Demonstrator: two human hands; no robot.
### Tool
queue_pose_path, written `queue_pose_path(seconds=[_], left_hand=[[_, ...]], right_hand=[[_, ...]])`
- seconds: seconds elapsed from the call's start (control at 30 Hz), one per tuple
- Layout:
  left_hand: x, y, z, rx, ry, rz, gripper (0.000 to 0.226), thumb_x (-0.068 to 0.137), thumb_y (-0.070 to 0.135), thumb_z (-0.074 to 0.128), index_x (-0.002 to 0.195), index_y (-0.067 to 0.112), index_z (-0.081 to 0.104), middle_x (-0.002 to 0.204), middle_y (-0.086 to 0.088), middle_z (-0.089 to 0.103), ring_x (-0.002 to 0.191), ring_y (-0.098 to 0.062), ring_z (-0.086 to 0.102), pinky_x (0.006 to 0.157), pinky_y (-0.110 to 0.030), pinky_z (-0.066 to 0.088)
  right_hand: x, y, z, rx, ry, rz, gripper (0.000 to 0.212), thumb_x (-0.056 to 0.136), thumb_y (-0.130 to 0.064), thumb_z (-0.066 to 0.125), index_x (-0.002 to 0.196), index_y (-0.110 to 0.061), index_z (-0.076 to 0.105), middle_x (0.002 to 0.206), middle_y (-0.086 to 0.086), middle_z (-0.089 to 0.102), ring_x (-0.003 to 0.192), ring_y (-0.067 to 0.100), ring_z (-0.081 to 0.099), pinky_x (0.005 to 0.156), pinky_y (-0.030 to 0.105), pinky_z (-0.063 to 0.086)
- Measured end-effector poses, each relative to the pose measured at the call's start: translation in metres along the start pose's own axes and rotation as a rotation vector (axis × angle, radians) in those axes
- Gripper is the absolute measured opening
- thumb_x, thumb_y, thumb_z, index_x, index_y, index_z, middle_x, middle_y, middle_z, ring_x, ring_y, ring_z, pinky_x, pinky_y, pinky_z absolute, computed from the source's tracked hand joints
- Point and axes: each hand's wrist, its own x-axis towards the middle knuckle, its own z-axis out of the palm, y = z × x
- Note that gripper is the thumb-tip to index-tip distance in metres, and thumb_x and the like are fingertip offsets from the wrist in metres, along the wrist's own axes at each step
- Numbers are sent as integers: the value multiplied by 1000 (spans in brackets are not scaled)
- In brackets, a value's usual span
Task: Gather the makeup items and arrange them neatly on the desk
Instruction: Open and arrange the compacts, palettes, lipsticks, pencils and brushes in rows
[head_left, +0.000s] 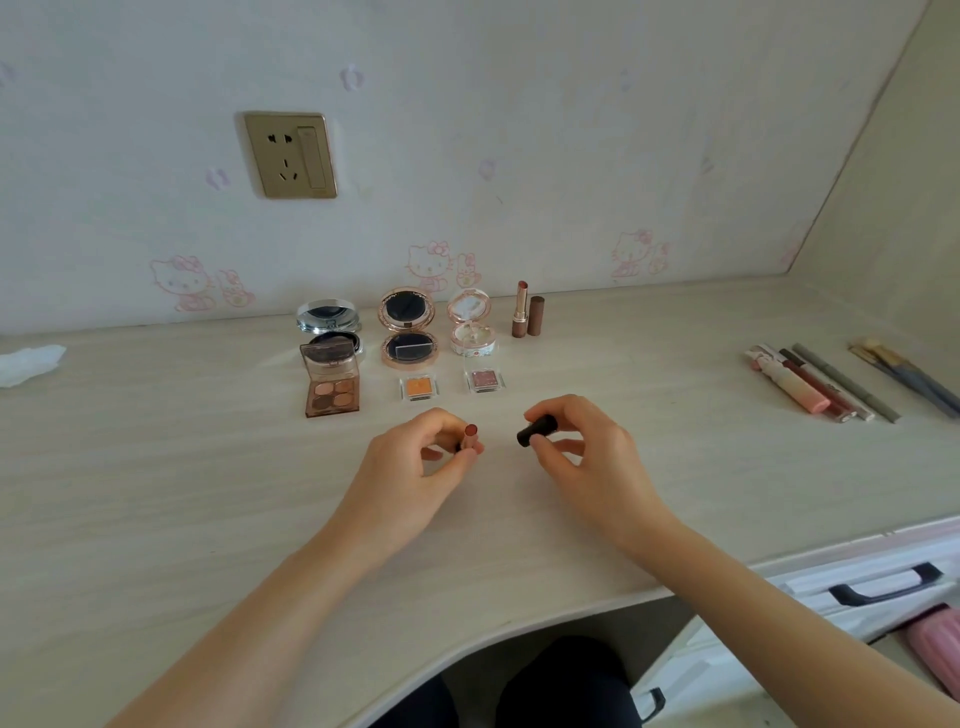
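Our left hand (415, 457) pinches an uncapped lipstick (469, 436) upright in curled fingertips; our right hand (582, 447) grips its black cap (535, 430) just beside it. Both hover above the desk (156, 467).

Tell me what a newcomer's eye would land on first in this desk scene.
First, the two hands at the centre: the left hand pinches an uncapped lipstick, the right hand holds its black cap. Behind them, open compacts and an eyeshadow palette stand in rows near the wall. At the far right, pencils and brushes lie side by side.
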Motion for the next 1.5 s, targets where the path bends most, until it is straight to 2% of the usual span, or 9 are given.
queue_pose_path(seconds=[0.13,0.27,0.33,0.6,0.7,0.8,1.0,1.37,1.5], left_hand=[[12,4,15,-6,20,-34,9,79,20,75,80,25,67,81,10,71,80,-8,66,73,-30,53],[35,17,33,39,17,-27,15,74,27,79,75,20,65,72,11,67,69,-5,61,58,-13,41],[53,23,42,49,20,-42,16,75,27,78,75,19,65,72,11,66,66,-7,58,58,-14,40],[139,30,66,149,66,-173,11,76,13,70,85,11,64,83,0,69,76,-16,65,56,-21,46],[165,27,73,183,85,-189,13,74,14,73,82,8,64,77,-6,69,75,-22,67,66,-35,53],[181,22,80,385,72,-172,18,79,21,73,87,9,62,82,-6,66,77,-24,64,64,-33,50],[197,9,89,720,74,-62,23,81,33,70,89,15,61,83,-5,64,80,-25,62,62,-33,50],[206,-8,90,723,87,-45,25,70,43,74,86,26,67,86,-1,65,87,-24,59,70,-33,48],[206,-14,90,734,97,-61,23,67,39,76,84,28,66,87,-2,63,86,-28,59,63,-33,46]], right_hand=[[9,9,-17,-7,-4,53,26,93,-5,49,108,-25,59,105,-7,56,97,5,59,79,21,53],[25,27,-28,-89,-14,50,31,94,-6,46,115,-26,57,105,-7,51,98,12,57,84,34,54],[36,34,-32,-122,1,43,31,93,-6,49,116,-24,58,106,-5,52,95,13,58,84,34,54],[99,58,-43,-222,59,45,23,90,-8,57,111,-15,60,99,-4,59,85,10,58,64,0,38],[119,63,-43,-228,53,37,16,87,-7,58,102,-14,63,95,-4,65,90,11,61,76,12,48],[133,70,-40,-261,7,37,14,87,-11,61,100,-13,65,95,-2,67,94,13,61,82,28,51],[150,87,-35,-286,-33,74,14,87,-15,62,101,-15,64,97,-5,67,99,14,59,84,33,50],[162,103,-28,-261,-15,53,15,82,-21,68,95,-24,61,87,-13,68,100,16,56,82,40,51],[163,107,-27,-266,-13,62,16,80,-19,65,93,-27,61,87,-14,67,101,15,53,81,41,51]])
